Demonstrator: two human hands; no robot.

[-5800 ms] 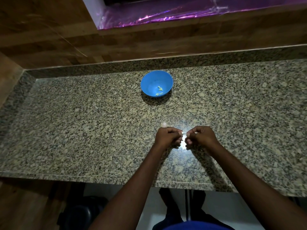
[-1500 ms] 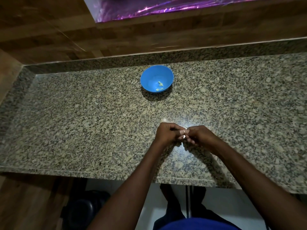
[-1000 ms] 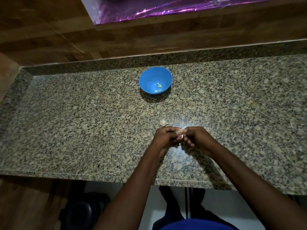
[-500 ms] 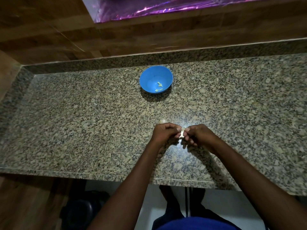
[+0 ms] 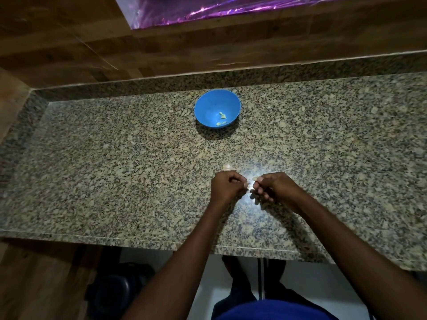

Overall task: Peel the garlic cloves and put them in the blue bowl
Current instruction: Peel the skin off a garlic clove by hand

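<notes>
Two hands at work over the granite surface (image 5: 115, 172): left hand (image 5: 227, 187) and right hand (image 5: 272, 188) curled tight, fingertips pinched on one small garlic clove (image 5: 250, 188) between them. Farther back, blue bowl (image 5: 208, 107) with pale peeled pieces (image 5: 221, 118) inside; just beyond the left knuckles, another pale garlic bit (image 5: 227, 167).

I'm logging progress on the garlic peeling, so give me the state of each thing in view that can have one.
blue bowl: upright on the counter, a few peeled pieces inside.
garlic clove: pinched between both hands, mostly hidden.
garlic on the counter: lying loose beyond the left hand, untouched.
left hand: closed, fingertips on the clove.
right hand: closed, fingertips on the clove.
</notes>
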